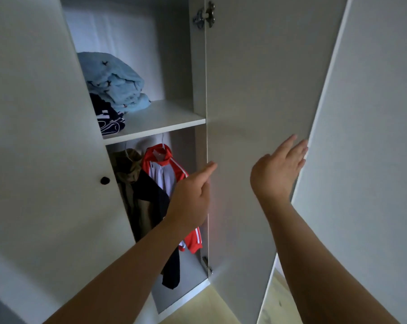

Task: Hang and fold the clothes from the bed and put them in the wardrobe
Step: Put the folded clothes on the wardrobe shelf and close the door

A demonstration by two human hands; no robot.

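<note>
The right hand [279, 169], fingers straight and together, rests on the edge of the smooth open wardrobe door [256, 90]; the left hand [191, 197] stretches forward with fingers extended, gripping nothing. A folded, fluffy blue fleece [113, 83] sits on the flat shelf [165, 118], with a red jacket [166, 160] hanging below

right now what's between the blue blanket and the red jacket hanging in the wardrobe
The white shelf board, seen in the head view. The blue blanket rests on it, partly atop a navy striped garment; the red jacket hangs below.
</note>
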